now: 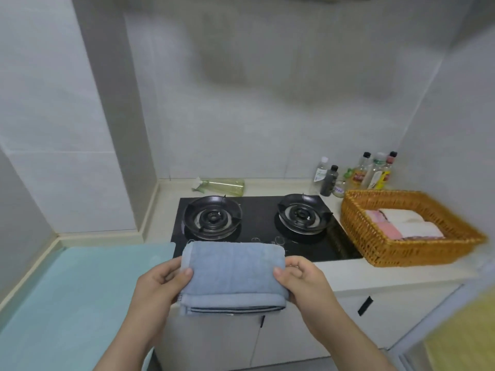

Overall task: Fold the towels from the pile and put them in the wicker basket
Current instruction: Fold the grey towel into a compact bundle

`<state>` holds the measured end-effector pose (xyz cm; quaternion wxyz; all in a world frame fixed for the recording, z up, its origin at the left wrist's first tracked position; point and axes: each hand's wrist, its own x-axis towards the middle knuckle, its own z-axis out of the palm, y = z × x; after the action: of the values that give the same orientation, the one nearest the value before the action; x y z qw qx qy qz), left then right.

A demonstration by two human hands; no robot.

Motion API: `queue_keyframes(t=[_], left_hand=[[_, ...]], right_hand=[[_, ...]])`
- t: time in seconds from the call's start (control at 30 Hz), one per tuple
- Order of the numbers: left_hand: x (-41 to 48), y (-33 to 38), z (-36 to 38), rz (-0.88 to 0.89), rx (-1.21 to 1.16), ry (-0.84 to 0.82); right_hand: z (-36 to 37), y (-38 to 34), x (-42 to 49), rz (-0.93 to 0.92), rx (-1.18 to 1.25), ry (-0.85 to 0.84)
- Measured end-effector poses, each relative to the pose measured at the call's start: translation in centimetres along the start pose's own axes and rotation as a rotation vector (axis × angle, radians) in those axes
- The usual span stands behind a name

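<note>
Above the worktop (375,277), both hands, left (160,282) and right (302,279), pinch the folded towel (233,274) at its ends; soft, light and floppy, it probably needs support on both sides to reach the basket (375,236).

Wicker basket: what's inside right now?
The wicker basket holds folded towels, pink and white, side by side. Its near wall hides the floor in front; anything beneath the towels is covered.
</note>
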<state>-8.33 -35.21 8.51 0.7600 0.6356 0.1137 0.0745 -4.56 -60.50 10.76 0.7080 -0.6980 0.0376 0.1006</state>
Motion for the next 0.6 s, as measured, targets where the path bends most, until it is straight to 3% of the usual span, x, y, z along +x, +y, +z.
queue_keyframes(t=[0.27,0.6], left_hand=[[1.6,0.2,11.0,0.033,0.025,-0.184],[6.5,-1.6,20.0,0.009,0.096,-0.281]], right_hand=[[-10.2,-1.7,0.5,-0.057,0.057,0.193],[-18.3,-1.2,3.9,-0.044,0.090,0.342]])
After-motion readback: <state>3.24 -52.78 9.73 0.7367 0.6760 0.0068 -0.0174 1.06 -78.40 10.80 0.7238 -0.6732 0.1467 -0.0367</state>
